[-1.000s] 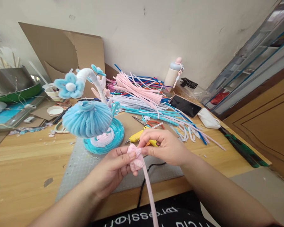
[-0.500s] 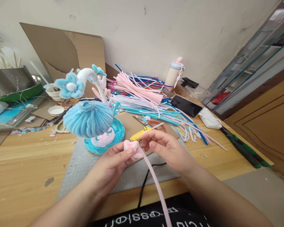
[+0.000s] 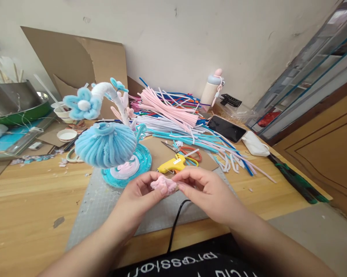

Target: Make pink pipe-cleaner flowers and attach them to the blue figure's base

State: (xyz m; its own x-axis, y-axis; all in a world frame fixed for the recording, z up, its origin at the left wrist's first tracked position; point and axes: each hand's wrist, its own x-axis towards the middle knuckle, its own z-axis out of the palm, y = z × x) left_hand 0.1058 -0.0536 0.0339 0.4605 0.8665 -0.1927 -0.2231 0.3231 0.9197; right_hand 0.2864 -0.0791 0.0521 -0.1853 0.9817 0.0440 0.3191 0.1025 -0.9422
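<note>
Between thumb and fingers, my left hand (image 3: 143, 192) pinches a small folded piece of pink pipe cleaner (image 3: 163, 185). My right hand (image 3: 203, 192) is closed at the right edge of that same piece, fingertips and thumb pressed together there. The long pink tail is not visible now. Just beyond my hands lies a yellow glue gun (image 3: 171, 164) with a black cord (image 3: 175, 223). To the left stands a lamp-shaped piece with a light-blue pleated shade (image 3: 106, 145), a blue flower (image 3: 83, 104), a white curved stem (image 3: 119, 100) and a round turquoise base (image 3: 147, 157).
Orange-handled scissors (image 3: 195, 153) lie behind the glue gun. Bundles of pink pipe cleaners (image 3: 167, 107) and other colours are heaped at the back. A phone (image 3: 227, 129), a bottle (image 3: 209, 90) and green-black pliers (image 3: 294, 181) are on the right. A grey cutting mat (image 3: 86, 215) lies beneath my hands.
My right hand has moved in to the pink piece and closed on its right edge. The tail that hung down toward my lap is no longer visible. The view has shifted slightly.
</note>
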